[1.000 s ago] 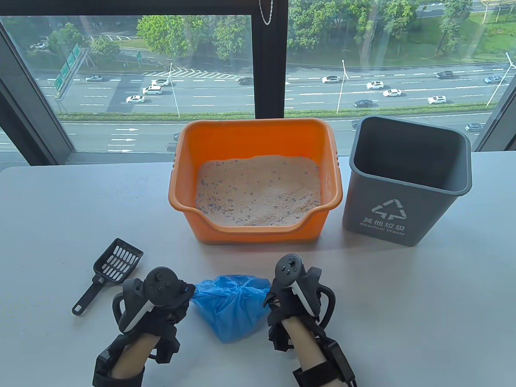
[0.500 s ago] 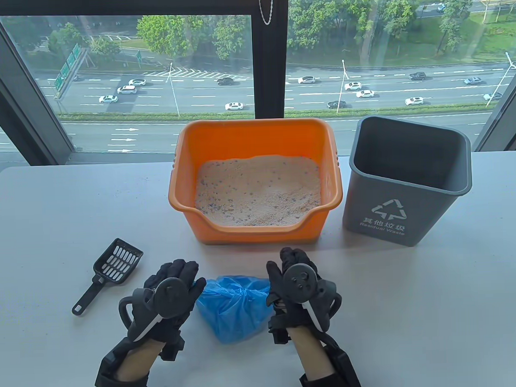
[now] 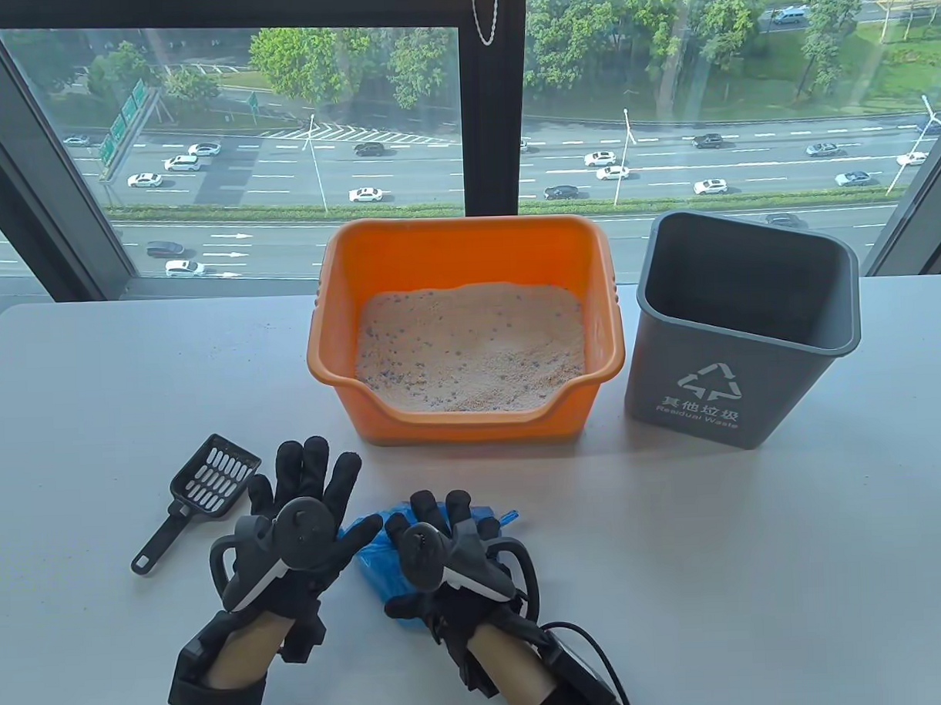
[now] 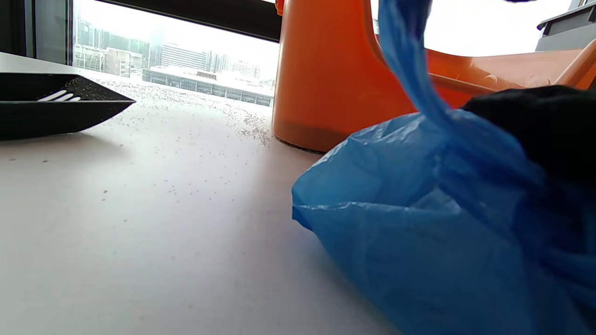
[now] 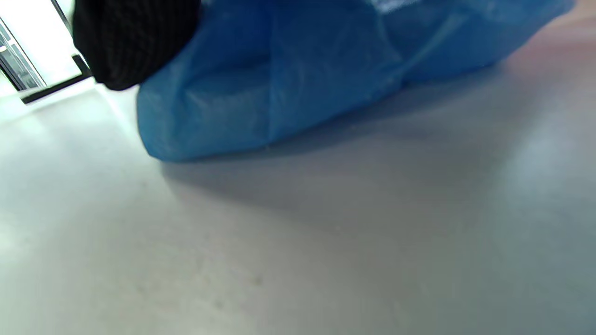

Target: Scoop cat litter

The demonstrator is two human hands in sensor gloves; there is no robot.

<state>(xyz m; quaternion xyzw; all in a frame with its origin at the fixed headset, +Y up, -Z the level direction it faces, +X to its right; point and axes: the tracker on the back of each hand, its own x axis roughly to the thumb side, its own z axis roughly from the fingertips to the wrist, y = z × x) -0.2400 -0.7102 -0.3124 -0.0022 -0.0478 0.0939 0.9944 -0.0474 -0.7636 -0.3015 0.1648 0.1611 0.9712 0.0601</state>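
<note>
A blue plastic bag (image 3: 374, 560) lies on the table in front of the orange litter box (image 3: 467, 248), which is filled with pale litter (image 3: 470, 352). My right hand (image 3: 446, 523) lies on the bag with its fingers bent over the bag's top. In the right wrist view a fingertip (image 5: 135, 42) presses against the bag (image 5: 288, 70). My left hand (image 3: 310, 493) is spread open just left of the bag, thumb near its edge. The black slotted scoop (image 3: 213, 477) lies on the table left of my left hand. The left wrist view shows the bag (image 4: 419, 223) and the scoop (image 4: 56, 109).
A grey waste bin (image 3: 741, 374) stands to the right of the litter box. Loose grains are scattered on the white table (image 4: 186, 135) between scoop and box. A window runs behind the table's far edge.
My right hand moved left onto the bag and now covers most of it. My left hand let go of the bag's left side, opened and lifted forward with fingers spread.
</note>
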